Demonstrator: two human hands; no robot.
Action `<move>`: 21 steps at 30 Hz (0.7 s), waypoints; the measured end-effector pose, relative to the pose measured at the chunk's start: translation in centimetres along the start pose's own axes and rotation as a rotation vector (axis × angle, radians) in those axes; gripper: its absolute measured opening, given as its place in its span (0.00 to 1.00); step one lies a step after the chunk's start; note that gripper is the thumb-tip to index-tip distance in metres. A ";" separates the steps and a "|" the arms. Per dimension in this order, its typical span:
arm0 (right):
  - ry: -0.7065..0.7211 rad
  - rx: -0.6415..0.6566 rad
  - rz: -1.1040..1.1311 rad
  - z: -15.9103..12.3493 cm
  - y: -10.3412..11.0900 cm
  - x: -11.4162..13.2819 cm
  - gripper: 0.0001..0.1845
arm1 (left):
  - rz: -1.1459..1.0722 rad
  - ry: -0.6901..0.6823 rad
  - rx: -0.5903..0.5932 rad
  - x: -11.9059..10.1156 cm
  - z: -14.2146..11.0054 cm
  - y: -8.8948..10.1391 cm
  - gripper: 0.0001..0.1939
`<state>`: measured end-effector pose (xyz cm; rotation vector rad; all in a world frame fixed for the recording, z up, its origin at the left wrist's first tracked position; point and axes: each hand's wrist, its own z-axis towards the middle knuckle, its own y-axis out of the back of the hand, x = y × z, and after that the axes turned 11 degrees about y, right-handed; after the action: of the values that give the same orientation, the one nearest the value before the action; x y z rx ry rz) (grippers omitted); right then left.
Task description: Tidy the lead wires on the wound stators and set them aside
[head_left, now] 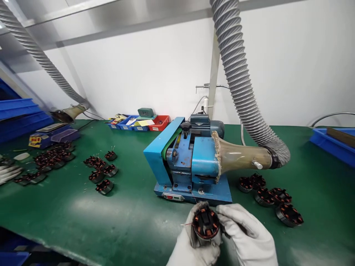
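Note:
My left hand (191, 240), in a white glove with dark smudges, is wrapped round a motor stator (206, 223). The stator is a metal ring with copper windings and black insulation, its open face turned up toward me. Thin wire ends stick out on its left. At its right side is my right hand (248, 234), also gloved, with the fingertips drawn together against the stator's edge. What those fingertips pinch, if anything, is hidden. Just beyond both hands stands a blue belt grinder (181, 162) with a motor at its back.
Several stators (280, 199) lie right of the grinder; more stators (101, 170) lie to its left. A ribbed hose (235, 66) joins the grinder's extraction funnel (241, 157). Small bins (141, 123) stand at the back, a blue tray (335, 146) at right. Another person's gloved hand (9, 173) shows far left.

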<state>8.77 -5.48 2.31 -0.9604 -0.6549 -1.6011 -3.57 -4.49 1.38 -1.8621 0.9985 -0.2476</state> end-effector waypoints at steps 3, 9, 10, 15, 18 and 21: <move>-0.404 -0.151 0.304 0.5 0.0 0.5 0.08 | -0.079 0.072 -0.094 0.2 0.5 0.5 0.11; -0.520 -0.164 0.435 0.4 0.1 1.1 0.16 | -0.053 -0.009 -0.125 -0.1 -0.3 0.3 0.12; -0.488 -0.145 0.386 0.2 0.0 0.9 0.17 | -0.020 -0.029 -0.126 -0.2 -0.3 0.2 0.13; -0.503 -0.189 0.308 0.1 -0.4 0.6 0.09 | 0.332 -0.136 -0.198 -0.1 -0.8 0.9 0.19; -0.642 -0.285 0.538 1.5 0.2 1.7 0.11 | 0.452 -0.230 -0.237 0.7 -1.6 1.8 0.34; -0.602 -0.324 0.664 2.6 1.1 2.3 0.14 | 0.437 -0.239 -0.267 1.3 -1.7 2.2 0.29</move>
<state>10.28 -4.82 5.57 -1.7205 -0.3998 -0.8267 -4.87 -6.96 0.14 -1.7980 1.2817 0.3764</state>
